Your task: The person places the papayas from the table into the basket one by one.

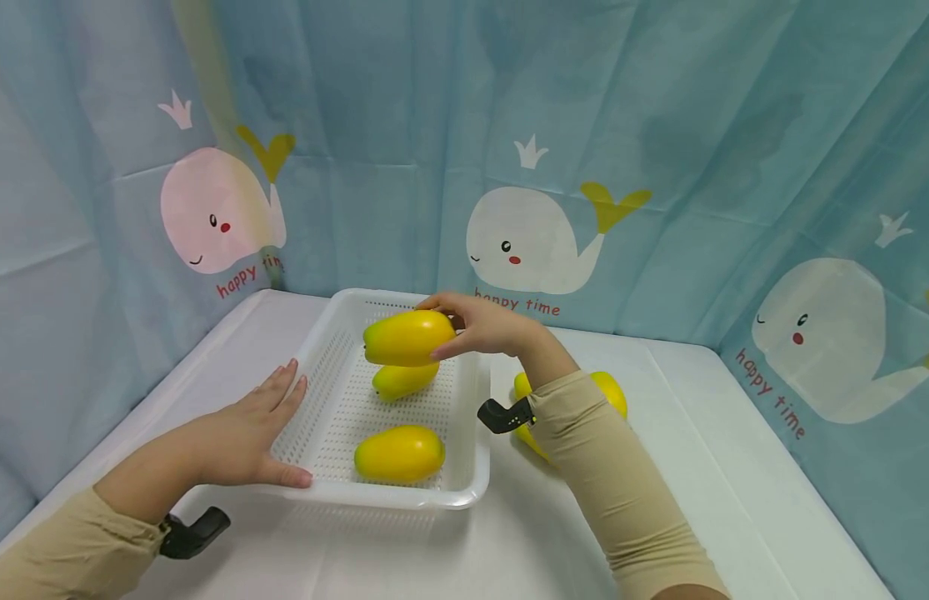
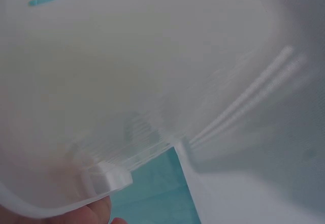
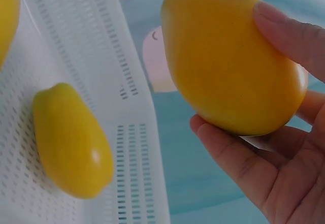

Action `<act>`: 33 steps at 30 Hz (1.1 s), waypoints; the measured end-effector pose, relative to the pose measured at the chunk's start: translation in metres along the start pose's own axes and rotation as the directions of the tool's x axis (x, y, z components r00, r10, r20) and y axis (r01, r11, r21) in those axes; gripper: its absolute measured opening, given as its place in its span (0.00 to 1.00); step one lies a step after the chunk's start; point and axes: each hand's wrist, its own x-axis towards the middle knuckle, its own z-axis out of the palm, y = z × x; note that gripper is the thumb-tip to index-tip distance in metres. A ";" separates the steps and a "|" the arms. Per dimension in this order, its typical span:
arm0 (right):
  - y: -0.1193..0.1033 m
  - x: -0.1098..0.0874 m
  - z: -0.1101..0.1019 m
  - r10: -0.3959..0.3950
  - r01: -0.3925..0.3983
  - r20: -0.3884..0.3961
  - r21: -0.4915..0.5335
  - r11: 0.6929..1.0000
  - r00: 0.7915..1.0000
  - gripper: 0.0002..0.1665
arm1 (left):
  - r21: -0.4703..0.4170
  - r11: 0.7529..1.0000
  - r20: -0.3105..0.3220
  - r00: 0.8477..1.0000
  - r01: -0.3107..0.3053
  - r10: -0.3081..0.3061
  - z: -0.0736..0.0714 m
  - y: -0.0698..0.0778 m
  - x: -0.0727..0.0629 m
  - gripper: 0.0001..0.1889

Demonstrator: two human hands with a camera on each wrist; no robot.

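Note:
My right hand grips a yellow papaya with a greenish end, held above the far part of a white perforated basket. In the right wrist view the thumb lies on one side of this papaya and the fingers on the other. Two more papayas lie in the basket: one near the front, the other below the held one. My left hand rests at the basket's front left corner, fingers fairly straight along the left side and thumb on the front rim.
More yellow papayas lie on the white table right of the basket, partly hidden by my right forearm. Behind the table hangs a light blue curtain printed with whales.

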 end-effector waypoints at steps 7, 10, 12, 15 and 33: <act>0.015 0.011 0.002 0.010 -0.010 0.029 0.013 1.000 1.000 0.36 | 0.004 1.000 -0.002 1.000 -0.001 0.001 -0.001 0.000 0.000 0.69; 0.018 0.011 0.003 0.032 -0.032 0.031 0.008 0.999 0.999 0.36 | 0.007 1.000 -0.006 1.000 0.001 -0.001 -0.001 0.001 0.000 0.69; 0.019 0.010 0.003 0.044 -0.044 0.027 0.001 0.999 0.999 0.35 | 0.007 1.000 -0.009 1.000 0.000 0.000 0.000 0.001 0.000 0.69; 0.021 0.008 0.002 0.048 -0.048 0.020 -0.008 0.999 0.999 0.33 | 0.004 1.000 -0.009 1.000 0.000 0.000 0.000 0.001 0.001 0.69; 0.021 0.000 0.000 0.011 -0.010 0.014 -0.005 1.000 1.000 0.30 | -0.001 1.000 0.007 1.000 0.015 -0.015 0.000 0.000 0.002 0.69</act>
